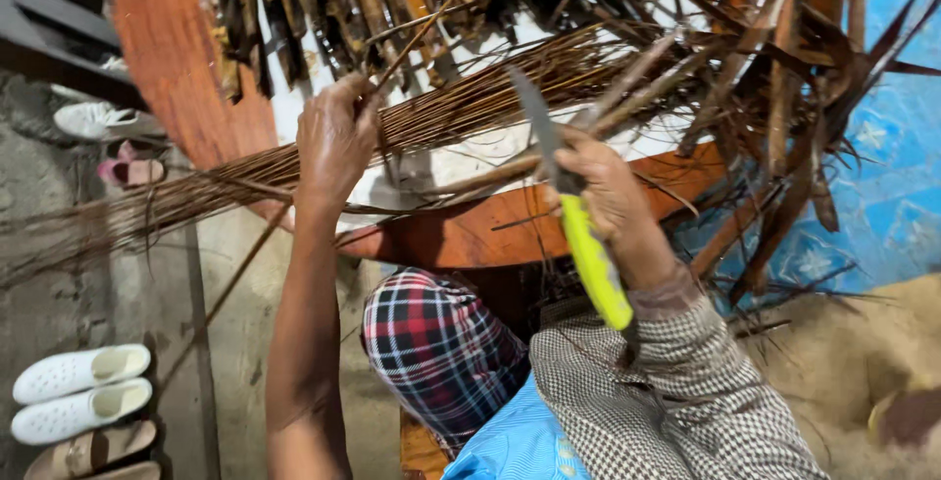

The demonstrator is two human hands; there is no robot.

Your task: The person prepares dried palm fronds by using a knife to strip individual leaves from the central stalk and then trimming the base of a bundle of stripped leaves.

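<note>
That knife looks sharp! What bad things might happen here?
The knife in the right hand points its blade up toward the left hand, which grips a thin stick; a slip might cut those fingers. The bundle of thin sticks on the round tray hangs past its rim, so some may slide off.

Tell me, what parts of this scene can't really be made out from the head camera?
- Left hand: its fingertips curl out of sight around a thin stick.
- Knife: the right hand covers where blade meets yellow-green handle.
- Bundle of thin sticks: its left end is motion-blurred.
- Dried leaves: cut off by the top edge.
- Shoes: the bottom edge cuts off the lowest ones.
</note>
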